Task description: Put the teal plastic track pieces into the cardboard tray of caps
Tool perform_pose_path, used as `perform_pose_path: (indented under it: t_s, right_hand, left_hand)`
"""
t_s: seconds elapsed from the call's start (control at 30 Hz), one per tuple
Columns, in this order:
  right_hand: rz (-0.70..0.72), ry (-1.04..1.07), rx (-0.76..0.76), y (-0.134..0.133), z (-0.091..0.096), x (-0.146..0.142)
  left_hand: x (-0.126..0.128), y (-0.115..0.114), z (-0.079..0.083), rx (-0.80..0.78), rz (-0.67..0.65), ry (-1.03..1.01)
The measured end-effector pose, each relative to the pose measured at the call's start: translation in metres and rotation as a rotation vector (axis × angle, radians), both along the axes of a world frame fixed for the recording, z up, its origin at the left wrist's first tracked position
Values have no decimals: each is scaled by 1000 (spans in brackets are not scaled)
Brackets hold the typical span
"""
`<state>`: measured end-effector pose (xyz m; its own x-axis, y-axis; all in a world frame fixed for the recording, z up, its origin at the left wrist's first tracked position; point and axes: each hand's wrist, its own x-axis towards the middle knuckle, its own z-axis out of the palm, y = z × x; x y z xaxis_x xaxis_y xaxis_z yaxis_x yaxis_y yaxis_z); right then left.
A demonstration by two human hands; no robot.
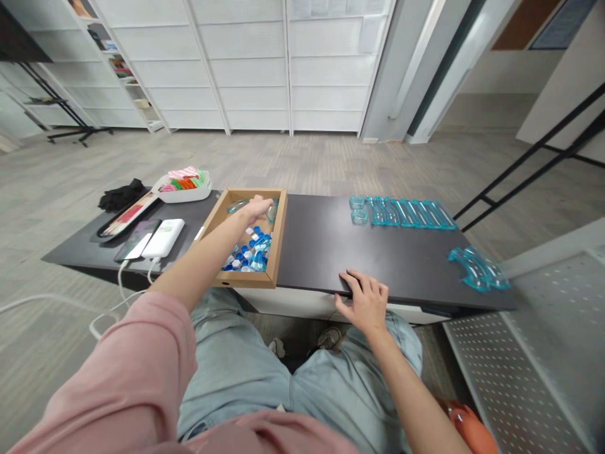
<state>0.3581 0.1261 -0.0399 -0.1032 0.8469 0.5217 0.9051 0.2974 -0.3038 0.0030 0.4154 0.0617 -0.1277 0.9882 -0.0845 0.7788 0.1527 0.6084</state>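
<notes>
My left hand [258, 207] reaches into the far part of a cardboard box [282, 236]. Its fingers are bent together at a clear teal plastic piece [273, 212] near the box's right wall; the fingertips are partly hidden. Blue and white small pieces [243, 255] lie heaped at the near end of the box, with more clear teal bits among them. My right hand [365, 299] rests on the table's front edge, fingers apart and holding nothing.
On the dark table [316, 239], a row of clear teal curved tubes [411, 213] lies at the back right, beside two short square-looking pieces [358, 210]. More curved pieces [478, 268] sit at the right end. Leftward are a white power bank [164, 238], phone [137, 241] and white basket [186, 194].
</notes>
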Motion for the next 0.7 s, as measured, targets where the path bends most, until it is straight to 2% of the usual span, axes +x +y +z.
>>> perform_pose_path:
  t_s: [0.07, 0.13, 0.23, 0.3, 0.4, 0.47, 0.57, 0.7]
  right_hand:
    - [-3, 2, -20, -1, 2, 0]
    - [2, -8, -53, -2, 4, 0]
    - [16, -27, -97, -4, 7, 3]
    - [18, -32, -108, -4, 6, 6]
    - [13, -28, -101, -2, 2, 10]
    - [4, -18, -100, -1, 0, 11]
    - [-24, 11, -126, -1, -1, 11]
    - [-48, 36, -145, -2, 5, 8]
  left_hand:
    - [-12, -4, 9, 24, -31, 2]
    - [-35, -6, 21, 76, -43, 18]
    - [-88, -9, 36, 220, 4, 73]
    - [-130, -14, 40, 281, 36, 138]
    - [-184, -28, 30, 267, 16, 290]
    - [-206, -36, 18, 234, -13, 329]
    - [-216, -39, 0, 198, -81, 357]
    - [-208, -31, -14, 144, -149, 393]
